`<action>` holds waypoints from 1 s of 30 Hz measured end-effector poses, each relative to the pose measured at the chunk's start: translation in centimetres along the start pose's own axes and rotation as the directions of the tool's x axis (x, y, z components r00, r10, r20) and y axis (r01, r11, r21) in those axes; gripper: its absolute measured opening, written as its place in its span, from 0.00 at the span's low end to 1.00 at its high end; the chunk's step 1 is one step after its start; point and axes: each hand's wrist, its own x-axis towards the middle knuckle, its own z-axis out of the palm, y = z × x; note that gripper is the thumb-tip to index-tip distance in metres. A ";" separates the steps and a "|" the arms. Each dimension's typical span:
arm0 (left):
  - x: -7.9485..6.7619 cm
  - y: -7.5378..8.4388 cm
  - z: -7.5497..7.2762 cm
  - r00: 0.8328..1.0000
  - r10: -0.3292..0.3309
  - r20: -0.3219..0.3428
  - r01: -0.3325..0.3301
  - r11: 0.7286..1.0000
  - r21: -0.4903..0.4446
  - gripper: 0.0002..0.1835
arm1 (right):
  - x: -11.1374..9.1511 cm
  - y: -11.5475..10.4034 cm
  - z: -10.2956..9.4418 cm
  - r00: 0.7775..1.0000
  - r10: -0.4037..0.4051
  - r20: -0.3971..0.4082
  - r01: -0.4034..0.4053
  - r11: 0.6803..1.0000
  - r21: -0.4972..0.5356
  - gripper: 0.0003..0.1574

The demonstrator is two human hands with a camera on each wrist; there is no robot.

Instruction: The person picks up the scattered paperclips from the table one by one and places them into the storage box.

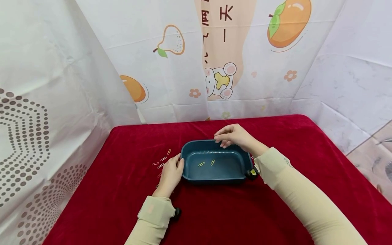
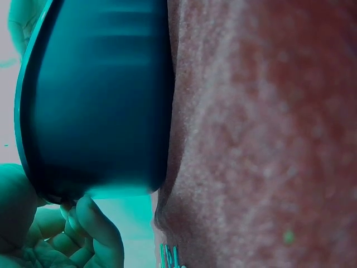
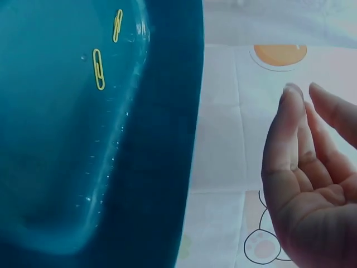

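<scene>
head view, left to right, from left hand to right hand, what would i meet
Left hand, slanted yellow wire paper clip, steeper yellow wire paper clip, right hand; both clips lie in the dark blue rectangular tray.

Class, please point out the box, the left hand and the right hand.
Box (image 1: 227,170): head view, on its bare inner floor.
Left hand (image 1: 171,172): head view, on the back of the hand.
Right hand (image 1: 237,136): head view, mid-hand.

On the worktop (image 1: 214,217) ahead of me sits the tray (image 1: 226,169), two paper clips (image 1: 212,162) in it, loose clips (image 1: 163,159) to its left; a curtain (image 1: 171,85) hangs behind.
</scene>
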 end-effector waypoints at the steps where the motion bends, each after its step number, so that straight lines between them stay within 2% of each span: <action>1: 0.0 0.0 0.0 1.000 0.002 -0.001 -0.002 1.000 0.001 0.23 | -0.2 0.1 0.0 1.000 0.002 -0.010 -0.002 1.000 0.005 0.22; 20: 0.2 0.2 0.1 1.000 0.019 0.006 -0.019 1.000 -0.003 0.24 | -3.7 2.1 -0.5 0.988 -0.007 -0.156 0.013 0.999 0.035 0.22; 30: -0.1 -0.1 0.1 1.000 0.015 0.001 -0.015 1.000 0.016 0.24 | -5.8 3.0 -0.4 0.984 -0.023 -0.177 0.038 0.996 0.082 0.24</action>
